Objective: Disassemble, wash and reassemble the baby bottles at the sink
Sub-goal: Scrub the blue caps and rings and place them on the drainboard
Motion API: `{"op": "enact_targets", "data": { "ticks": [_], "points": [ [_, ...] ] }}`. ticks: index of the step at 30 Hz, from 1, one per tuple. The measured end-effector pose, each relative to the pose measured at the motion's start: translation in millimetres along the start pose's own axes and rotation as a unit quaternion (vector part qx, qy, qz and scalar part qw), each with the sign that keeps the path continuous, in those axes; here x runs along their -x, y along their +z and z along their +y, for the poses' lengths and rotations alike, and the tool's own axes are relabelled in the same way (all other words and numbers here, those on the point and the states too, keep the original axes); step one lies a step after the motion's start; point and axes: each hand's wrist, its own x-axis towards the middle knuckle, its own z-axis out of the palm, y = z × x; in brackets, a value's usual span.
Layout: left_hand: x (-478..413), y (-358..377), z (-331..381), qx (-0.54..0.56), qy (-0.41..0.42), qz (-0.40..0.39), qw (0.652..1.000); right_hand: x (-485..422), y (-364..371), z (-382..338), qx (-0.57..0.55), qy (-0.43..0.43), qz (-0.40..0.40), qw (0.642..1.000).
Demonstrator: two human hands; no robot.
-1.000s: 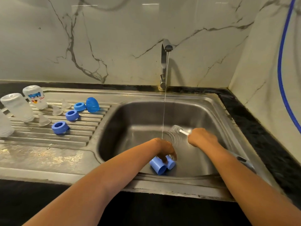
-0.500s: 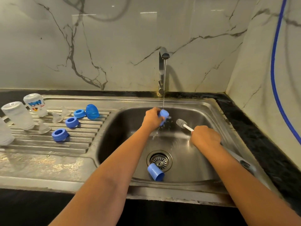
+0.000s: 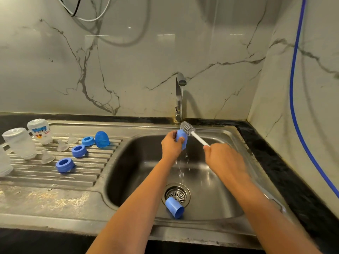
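My left hand (image 3: 171, 145) grips a blue bottle cap (image 3: 182, 139) under the thin stream from the tap (image 3: 180, 96). My right hand (image 3: 222, 158) holds the white handle of a bottle brush (image 3: 189, 129), whose grey bristles touch the top of that cap. A second blue cap (image 3: 174, 207) lies on its side by the drain (image 3: 177, 194) in the sink basin (image 3: 216, 195). On the drainboard (image 3: 55, 173) at left stand upturned clear bottles (image 3: 20, 143), one printed bottle (image 3: 39, 131), three blue rings (image 3: 65, 165), clear nipples (image 3: 47, 157) and a blue domed cap (image 3: 101, 139).
Marble walls close in the back and right side. A blue hose (image 3: 295, 107) hangs down the right wall and cables (image 3: 88, 13) hang at the top left. Black counter (image 3: 286, 171) runs along the sink's right and front edges.
My left hand lifted one blue cap from the sink bottom up into the water stream. The brush in my right hand rose and moved against the cap. The other cap stayed by the drain.
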Motion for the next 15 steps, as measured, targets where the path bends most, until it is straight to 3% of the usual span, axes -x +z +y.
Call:
{"op": "enact_targets", "data": {
  "ticks": [5, 11, 15],
  "points": [
    [17.9, -1.4, -2.0, -0.124, 0.093, -0.018, 0.988, 0.3, 4.3, -0.8, -0.028, 0.011, -0.029, 0.999],
    [22.4, -14.2, -1.7, -0.128, 0.045, 0.079, 0.987, 4.0, -9.1, -5.8, -0.033, 0.01, -0.091, 0.995],
    [48.1, -3.9, -7.0, -0.17, 0.09, 0.036, 0.981, 4.5, -8.7, -4.2, -0.027, 0.028, -0.095, 0.995]
  ]
}}
